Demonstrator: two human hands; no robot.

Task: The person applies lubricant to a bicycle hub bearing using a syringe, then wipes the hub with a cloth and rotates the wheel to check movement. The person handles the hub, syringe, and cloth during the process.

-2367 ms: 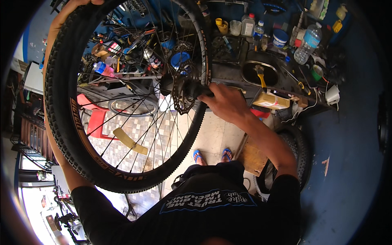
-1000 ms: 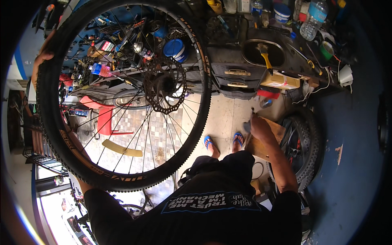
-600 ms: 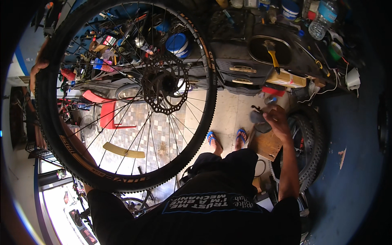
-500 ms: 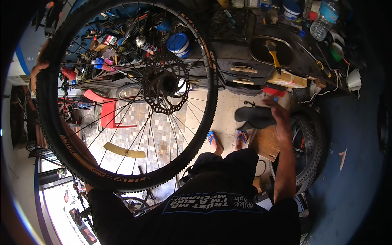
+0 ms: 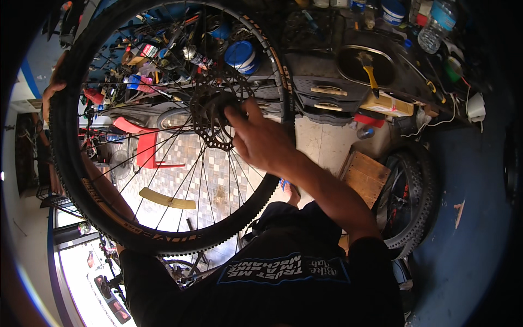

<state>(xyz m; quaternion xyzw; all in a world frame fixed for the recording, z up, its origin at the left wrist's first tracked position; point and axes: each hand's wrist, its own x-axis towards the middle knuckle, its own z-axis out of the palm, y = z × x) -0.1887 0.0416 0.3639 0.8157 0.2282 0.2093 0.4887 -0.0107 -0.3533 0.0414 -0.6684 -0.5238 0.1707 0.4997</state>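
A large bicycle wheel [image 5: 180,238] with a black knobby tyre is held up on the left, its spokes facing me. My left hand [image 5: 53,90] grips the tyre at the wheel's far left edge; most of its fingers are behind the rubber. At the centre sits a perforated brake disc [image 5: 204,133] around a dark hub [image 5: 220,102]. My right hand [image 5: 261,136] reaches across the tyre, thumb and fingers closed about the hub end in front of the disc. The fingertips are partly hidden. A pale yellow strip [image 5: 167,199] shows among the lower spokes.
A cluttered workbench [image 5: 316,46] runs along the far side, with an oval tray [image 5: 348,68] holding a yellow-handled brush [image 5: 371,79]. To the right, another wheel [image 5: 417,218] leans near a wooden box [image 5: 366,175]. A red chair [image 5: 146,147] shows through the spokes.
My right hand has swung left from beside the dark padded item on the right to the wheel's hub. That item no longer shows. My left hand keeps its grip on the tyre.
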